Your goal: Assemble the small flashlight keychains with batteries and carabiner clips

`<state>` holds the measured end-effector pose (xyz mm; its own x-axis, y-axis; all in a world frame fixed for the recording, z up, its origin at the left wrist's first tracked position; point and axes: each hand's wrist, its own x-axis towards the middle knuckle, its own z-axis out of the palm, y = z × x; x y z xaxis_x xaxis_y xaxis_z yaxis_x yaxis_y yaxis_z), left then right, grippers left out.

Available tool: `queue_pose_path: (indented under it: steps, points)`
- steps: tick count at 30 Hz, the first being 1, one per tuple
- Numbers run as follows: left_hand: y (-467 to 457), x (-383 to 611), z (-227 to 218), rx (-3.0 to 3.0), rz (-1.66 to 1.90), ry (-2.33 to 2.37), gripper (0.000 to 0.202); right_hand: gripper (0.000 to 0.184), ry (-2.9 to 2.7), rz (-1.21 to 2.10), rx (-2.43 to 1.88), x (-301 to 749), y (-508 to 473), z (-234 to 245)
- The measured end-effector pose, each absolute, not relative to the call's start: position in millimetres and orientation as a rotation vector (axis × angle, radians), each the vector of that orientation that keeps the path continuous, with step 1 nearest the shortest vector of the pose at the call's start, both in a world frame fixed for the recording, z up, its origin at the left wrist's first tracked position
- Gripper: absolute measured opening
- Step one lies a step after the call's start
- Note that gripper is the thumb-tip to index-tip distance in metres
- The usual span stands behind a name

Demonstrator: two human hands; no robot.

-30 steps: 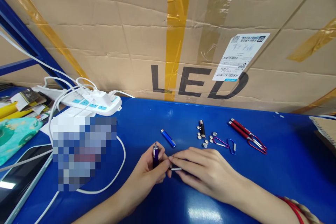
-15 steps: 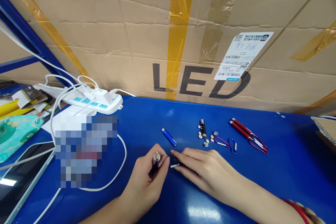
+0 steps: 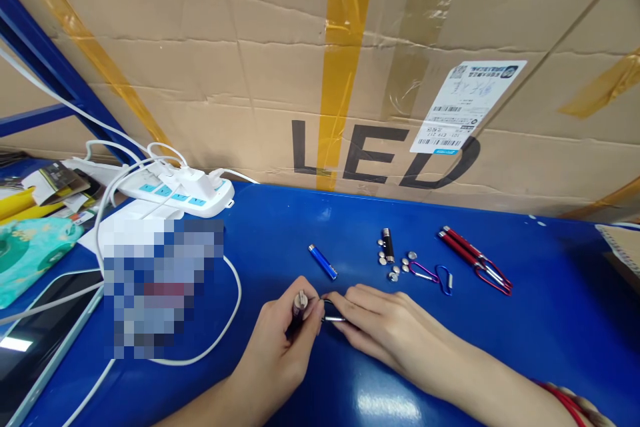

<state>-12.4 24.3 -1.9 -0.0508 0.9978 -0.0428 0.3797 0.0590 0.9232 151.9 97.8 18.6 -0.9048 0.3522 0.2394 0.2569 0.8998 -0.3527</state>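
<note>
My left hand [image 3: 287,343] is curled round a small dark purple torch body [image 3: 299,303], its metal end pointing up and away. My right hand [image 3: 385,327] lies just right of it, fingertips pinched on a small silvery part [image 3: 333,317] that sits close to the left thumb. Both hands rest low on the blue table [image 3: 550,320]. Beyond them lie a blue tube [image 3: 323,261], a short black torch piece [image 3: 387,245] and several silver button cells [image 3: 400,263].
Two red torches with clips [image 3: 473,259] and purple and blue carabiners [image 3: 433,274] lie at the right. A white power strip [image 3: 175,195] with white cables sits at the left, beside a tablet [image 3: 35,340]. A large cardboard box marked LED [image 3: 320,67] walls the back.
My left hand has tipped the purple torch body from upright to leaning away, showing its metal end. My right fingertips with the silvery part have drawn closer to the left thumb.
</note>
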Motion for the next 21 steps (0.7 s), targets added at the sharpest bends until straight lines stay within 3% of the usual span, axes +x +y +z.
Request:
queue_pose_path:
  steps: [8, 14, 21]
  points:
    - [22.4, -10.2, -1.9, 1.435, 0.995, 1.505, 0.028, 0.029, -2.657, 0.439, -0.482, 150.0, 93.2, 9.7]
    - [20.9, -8.9, -1.3, 1.39, 0.991, 1.379, 0.022, 0.027, -2.505, 0.384, -0.544, 156.4, 103.2, 19.0]
    - [19.2, -8.4, -7.1, 1.507, 0.906, 1.242, 0.032, 0.025, -2.463, 0.369, -0.486, 155.1, 98.3, 18.3]
